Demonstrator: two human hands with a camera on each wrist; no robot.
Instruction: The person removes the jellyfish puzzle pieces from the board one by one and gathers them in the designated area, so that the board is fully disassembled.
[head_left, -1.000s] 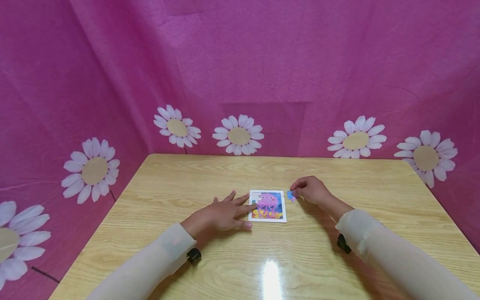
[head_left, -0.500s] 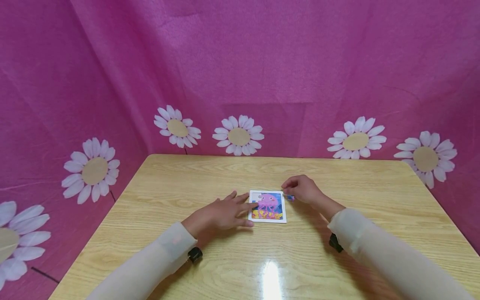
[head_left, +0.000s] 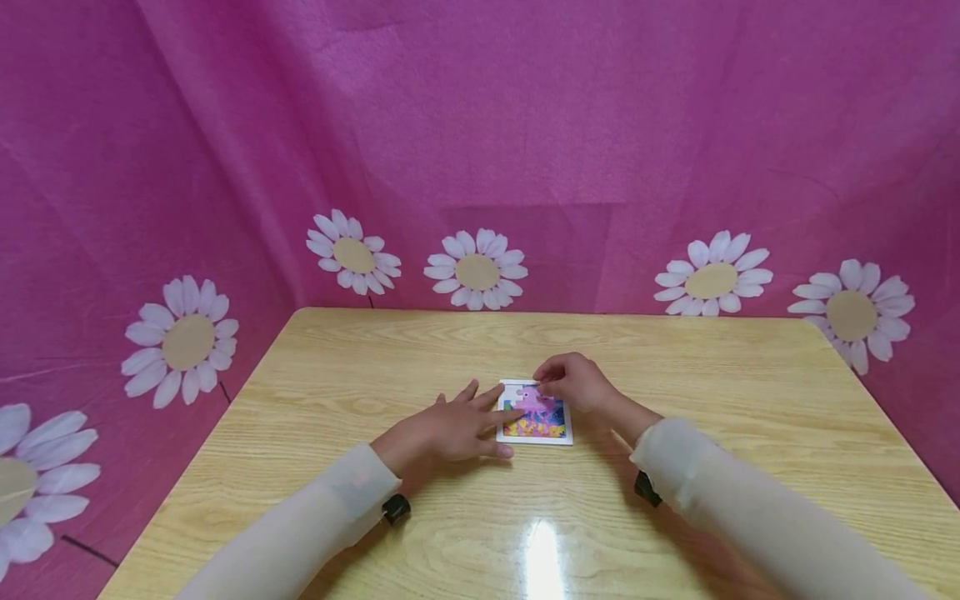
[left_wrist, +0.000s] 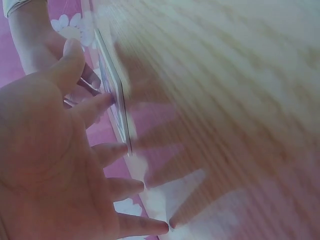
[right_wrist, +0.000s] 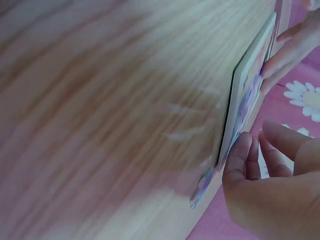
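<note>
A jigsaw puzzle (head_left: 534, 428) with a pink octopus-like picture lies in a white frame on the table. White bare backing shows at its upper left. My left hand (head_left: 453, 427) reaches in from the left with fingers spread, the fingertips over the frame's left side. In the left wrist view, its palm and straight fingers (left_wrist: 107, 155) show beside the frame's edge. Over the puzzle's upper right, my right hand (head_left: 579, 383) pinches a small puzzle piece, mostly hidden by its fingers. Another puzzle piece (right_wrist: 201, 188) lies beside the frame in the right wrist view.
The wooden table (head_left: 375, 350) extends around the puzzle, with a bright light reflection near its front. A pink curtain (head_left: 480, 117) with white daisies stands behind it and along the left side. Black wrist devices (head_left: 396, 509) sit under both sleeves.
My right hand has moved left, from beside the frame to over the puzzle's upper right, carrying the blue piece. My left hand has shifted slightly right, its fingers still spread.
</note>
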